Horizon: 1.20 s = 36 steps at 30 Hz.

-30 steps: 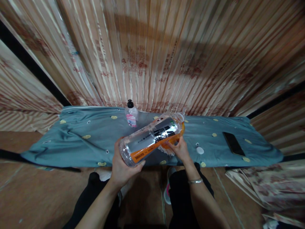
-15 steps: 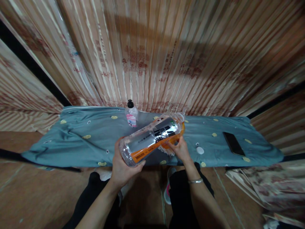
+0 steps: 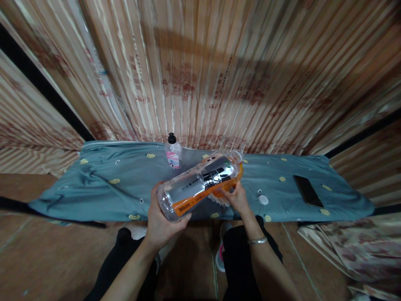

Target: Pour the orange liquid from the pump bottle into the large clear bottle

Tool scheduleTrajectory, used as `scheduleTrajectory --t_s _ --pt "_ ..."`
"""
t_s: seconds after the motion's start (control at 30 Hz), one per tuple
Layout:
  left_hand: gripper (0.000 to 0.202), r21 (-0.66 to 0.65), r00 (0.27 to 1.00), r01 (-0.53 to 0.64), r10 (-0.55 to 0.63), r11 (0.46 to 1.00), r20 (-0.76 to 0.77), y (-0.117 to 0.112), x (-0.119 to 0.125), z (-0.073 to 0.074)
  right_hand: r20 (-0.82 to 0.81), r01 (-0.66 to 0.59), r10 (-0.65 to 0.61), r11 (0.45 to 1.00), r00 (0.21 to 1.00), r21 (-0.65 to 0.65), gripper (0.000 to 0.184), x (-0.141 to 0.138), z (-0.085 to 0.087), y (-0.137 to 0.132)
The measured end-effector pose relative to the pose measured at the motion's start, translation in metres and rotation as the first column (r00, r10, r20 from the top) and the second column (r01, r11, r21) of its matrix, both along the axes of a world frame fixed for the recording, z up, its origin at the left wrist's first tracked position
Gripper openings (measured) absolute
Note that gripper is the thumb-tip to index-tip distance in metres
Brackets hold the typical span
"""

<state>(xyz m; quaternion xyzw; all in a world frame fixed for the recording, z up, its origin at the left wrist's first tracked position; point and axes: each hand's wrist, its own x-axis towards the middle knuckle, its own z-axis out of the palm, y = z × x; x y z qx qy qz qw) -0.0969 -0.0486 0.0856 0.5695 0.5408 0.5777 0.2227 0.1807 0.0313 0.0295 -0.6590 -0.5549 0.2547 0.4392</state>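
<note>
Label print on the big bottle (image 3: 200,184) is way too small to read, it covers most of some white frilly thing (image 3: 218,200), and the floral fabric (image 3: 341,251) runs off the right edge.

Small bottle (image 3: 173,154) behind large bottle (image 3: 200,184) — phone (image 3: 308,191) right

Large clear bottle (image 3: 200,184), held tilted
A silver, black and orange label was wrapped round the transparent plastic body. The base was gripped in the left hand (image 3: 161,223), and the raised neck end was held from below by the right hand (image 3: 238,198). Orange liquid was pooled along the lower side.
</note>
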Motion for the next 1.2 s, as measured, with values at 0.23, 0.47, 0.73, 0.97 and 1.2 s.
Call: scheduleTrajectory --t_s 0.23,0.47,0.73,0.97,1.2 --pt "0.089 -0.025 0.999 0.034 -0.033 0.999 0.043 -0.0003 0.0005 0.0033 -0.019 -0.016 0.016 1.000 1.000 -0.008 0.085 -0.0004 -0.0021 -0.0006" --pt "0.091 -0.001 1.000 0.020 -0.020 1.000 0.010 -0.0006 -0.0004 0.0035 0.012 0.008 -0.008 1.000 1.000 0.008 0.080 0.0001 -0.0028 0.0002" --pt "0.094 -0.022 1.000 0.009 -0.009 1.000 -0.001 -0.0012 -0.0021 0.0006 0.004 -0.016 0.016 1.000 1.000 0.004 0.087 0.0003 -0.0005 -0.0009" --pt "0.094 -0.005 1.000 0.015 -0.015 1.000 0.005 -0.0002 -0.0023 0.0006 0.005 -0.016 0.016 1.000 1.000 0.002 0.085 -0.0001 0.0023 -0.0026" --pt "0.097 -0.021 1.000 0.017 -0.017 1.000 0.025 0.0001 -0.0027 -0.0029 -0.009 -0.028 0.028 1.000 1.000 0.011 0.089 0.0003 0.0010 -0.0017"
